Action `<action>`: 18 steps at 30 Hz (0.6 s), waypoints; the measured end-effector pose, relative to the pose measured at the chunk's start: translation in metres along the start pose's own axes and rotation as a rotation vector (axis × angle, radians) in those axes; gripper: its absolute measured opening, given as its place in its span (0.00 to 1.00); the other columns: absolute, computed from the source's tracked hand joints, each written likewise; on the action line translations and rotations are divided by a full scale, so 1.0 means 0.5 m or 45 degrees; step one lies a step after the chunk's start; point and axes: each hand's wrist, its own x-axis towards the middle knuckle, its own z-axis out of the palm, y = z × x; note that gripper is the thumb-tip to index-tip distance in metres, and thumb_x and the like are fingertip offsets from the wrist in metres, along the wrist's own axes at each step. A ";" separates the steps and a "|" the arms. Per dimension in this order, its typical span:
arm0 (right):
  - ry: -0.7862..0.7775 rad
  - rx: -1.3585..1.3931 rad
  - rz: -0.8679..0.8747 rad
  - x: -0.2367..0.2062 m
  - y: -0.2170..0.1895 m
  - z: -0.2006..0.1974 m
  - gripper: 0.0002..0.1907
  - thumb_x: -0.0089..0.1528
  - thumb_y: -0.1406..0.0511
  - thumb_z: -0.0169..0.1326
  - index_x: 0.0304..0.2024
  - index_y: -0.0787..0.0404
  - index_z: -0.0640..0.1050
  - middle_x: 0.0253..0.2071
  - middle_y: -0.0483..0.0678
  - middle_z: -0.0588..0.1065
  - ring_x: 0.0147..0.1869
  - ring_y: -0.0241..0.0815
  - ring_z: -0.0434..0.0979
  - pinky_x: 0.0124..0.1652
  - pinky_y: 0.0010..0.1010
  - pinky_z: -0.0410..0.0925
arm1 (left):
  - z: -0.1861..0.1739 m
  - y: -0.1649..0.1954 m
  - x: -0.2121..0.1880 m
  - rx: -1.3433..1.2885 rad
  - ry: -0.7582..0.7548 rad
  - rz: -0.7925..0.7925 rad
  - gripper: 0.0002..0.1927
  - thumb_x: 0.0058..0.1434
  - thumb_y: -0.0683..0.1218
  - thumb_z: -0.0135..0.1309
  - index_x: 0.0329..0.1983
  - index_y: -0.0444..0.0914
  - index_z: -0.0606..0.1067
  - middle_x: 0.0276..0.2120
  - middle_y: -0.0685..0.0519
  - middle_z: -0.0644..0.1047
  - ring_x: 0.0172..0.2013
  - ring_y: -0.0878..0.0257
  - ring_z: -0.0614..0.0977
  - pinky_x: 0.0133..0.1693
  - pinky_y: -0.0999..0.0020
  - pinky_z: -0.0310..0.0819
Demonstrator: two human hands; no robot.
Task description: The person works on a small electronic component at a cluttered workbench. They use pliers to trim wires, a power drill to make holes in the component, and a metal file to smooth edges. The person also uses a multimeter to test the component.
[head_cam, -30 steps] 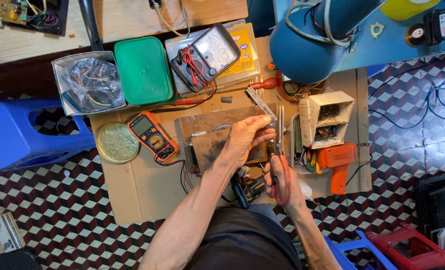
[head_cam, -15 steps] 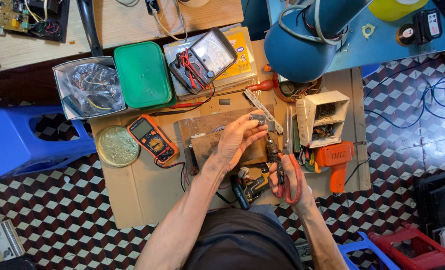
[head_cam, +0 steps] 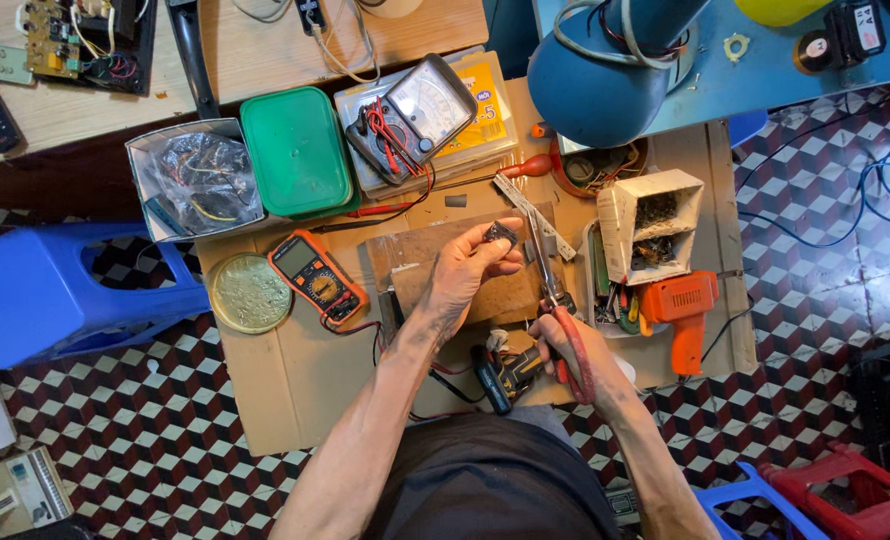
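My left hand [head_cam: 468, 272] is raised over a worn wooden block [head_cam: 435, 262] on the cardboard and pinches a small dark part [head_cam: 501, 235] between thumb and fingers. My right hand [head_cam: 577, 352] grips red-handled long-nose pliers [head_cam: 553, 290], whose metal tips point up towards the small part and end just to its right. Below the hands lies a black and yellow tool [head_cam: 505, 376] with wires.
An orange multimeter [head_cam: 315, 278] and a round brass lid [head_cam: 250, 293] lie to the left. A green box [head_cam: 296, 151], an analogue meter [head_cam: 412, 115], a metal ruler [head_cam: 535, 217], an orange glue gun [head_cam: 683, 310] and a parts carton [head_cam: 655, 225] ring the cardboard sheet [head_cam: 275, 390]. Blue stool [head_cam: 55, 290] at left.
My left hand has lifted slightly and turned the small part up towards the plier tips. The right hand with the pliers shifted a little; the view has drifted too.
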 end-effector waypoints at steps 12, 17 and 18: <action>0.029 -0.228 0.089 0.007 -0.049 0.000 0.25 0.63 0.48 0.46 0.46 0.62 0.77 0.26 0.44 0.71 0.23 0.35 0.68 0.26 0.25 0.65 | 0.016 0.005 0.029 -0.204 0.124 -0.126 0.16 0.66 0.43 0.58 0.54 0.34 0.73 0.41 0.52 0.79 0.38 0.67 0.82 0.44 0.72 0.81; 0.009 -0.119 0.068 0.017 -0.045 0.003 0.24 0.63 0.50 0.48 0.45 0.64 0.77 0.26 0.44 0.71 0.24 0.35 0.68 0.25 0.25 0.64 | 0.020 0.001 0.040 -0.164 0.140 -0.128 0.15 0.66 0.45 0.58 0.53 0.34 0.74 0.40 0.51 0.81 0.37 0.67 0.83 0.43 0.73 0.81; 0.010 -0.092 0.062 0.020 -0.041 0.004 0.23 0.63 0.51 0.49 0.45 0.64 0.77 0.26 0.44 0.71 0.25 0.34 0.69 0.25 0.24 0.64 | 0.021 0.001 0.041 -0.163 0.143 -0.125 0.15 0.66 0.45 0.58 0.52 0.34 0.74 0.39 0.50 0.81 0.37 0.67 0.83 0.43 0.73 0.81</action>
